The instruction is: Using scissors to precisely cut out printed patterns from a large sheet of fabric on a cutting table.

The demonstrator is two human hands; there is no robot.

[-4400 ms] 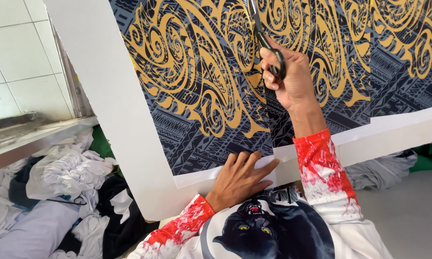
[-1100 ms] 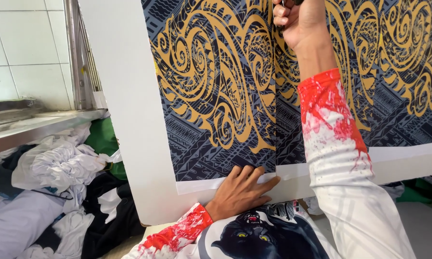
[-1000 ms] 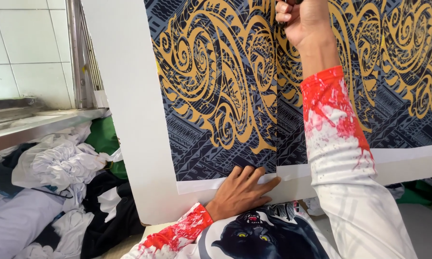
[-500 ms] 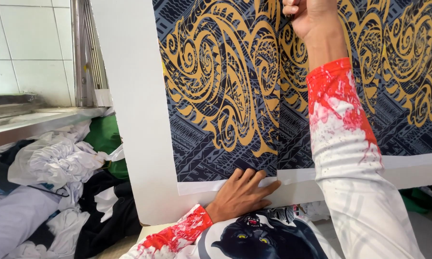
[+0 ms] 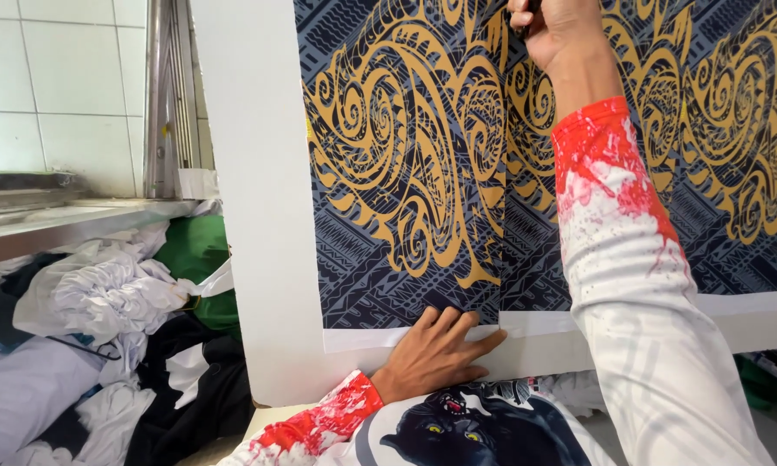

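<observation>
printed sheet (image 5: 405, 173) slit from bottom nearly to top; right hand (image 5: 556, 30) fisted on scissors (image 5: 526, 7), left hand (image 5: 436, 354) spread flat at the hem.

The printed sheet (image 5: 405, 173) looks like smooth matt paper; the heaped garments (image 5: 86, 328) are soft crumpled cloth; the wall tiles (image 5: 52, 86) look glossy.

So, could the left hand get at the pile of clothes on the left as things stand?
Probably yes: the left hand lies flat on the printed sheet's near edge, holding nothing, and the pile of clothes lies uncovered beside the table.
</observation>
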